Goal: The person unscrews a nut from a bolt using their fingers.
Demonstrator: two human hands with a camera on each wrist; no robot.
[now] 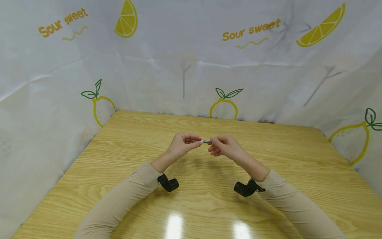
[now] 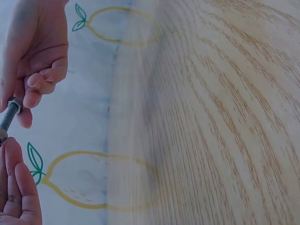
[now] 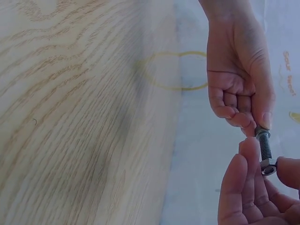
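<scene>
Between my two hands, above the table, a silver bolt (image 1: pixel 206 141) lies roughly level in the head view. My left hand (image 1: pixel 180 146) pinches its head end between thumb and fingertips. At the other end, my right hand (image 1: pixel 227 146) pinches a hex nut (image 3: pixel 268 167) that sits on the bolt's tip. Bare thread (image 3: pixel 265 146) shows between nut and head in the right wrist view. The left wrist view also catches the nut (image 2: pixel 18 105) at the right hand's fingertips, while the bolt's head is mostly covered by left fingers (image 2: pixel 13 164).
Beneath the hands is a wood-grain table (image 1: pixel 206 205). A white cloth (image 1: pixel 167 79) printed with lemons and lettering hangs behind it and along the sides. Black wrist mounts (image 1: pixel 168 183) are strapped over both beige sleeves (image 1: pixel 125 196).
</scene>
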